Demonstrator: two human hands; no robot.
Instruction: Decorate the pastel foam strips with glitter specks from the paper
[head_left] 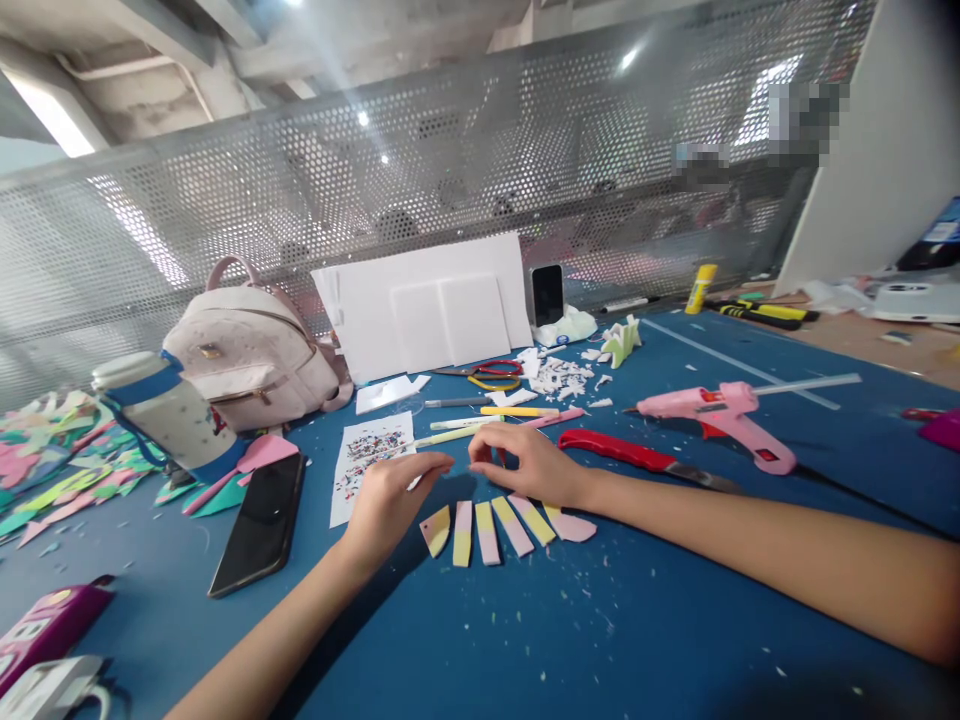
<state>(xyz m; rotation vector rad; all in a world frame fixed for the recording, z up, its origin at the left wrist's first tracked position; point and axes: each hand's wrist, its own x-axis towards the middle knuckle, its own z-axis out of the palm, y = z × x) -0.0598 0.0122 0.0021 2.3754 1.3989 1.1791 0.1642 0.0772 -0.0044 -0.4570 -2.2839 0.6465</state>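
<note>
My left hand [386, 500] hovers over the edge of a white sheet [346, 455] dotted with small coloured specks, its thumb and fingertips drawn together. Facing it, my right hand [536, 465] is curled, thumb and forefinger bent into a pinch. A small gap separates the two sets of fingertips; anything between them is too small to make out. Just below the hands, several pink-and-yellow foam strips [487, 532] lie in a fanned row, with a rounded pink end piece [571, 525] at the right. Pens [517, 411] lie behind my right hand.
At right are a red-handled utility knife [619, 449] and a pink glue gun [720, 410]. Scissors [495, 375] and white scraps [561, 377] lie behind. A phone [261, 522], tumbler [169, 410], backpack [255, 350] and foam scraps [64, 460] occupy the left.
</note>
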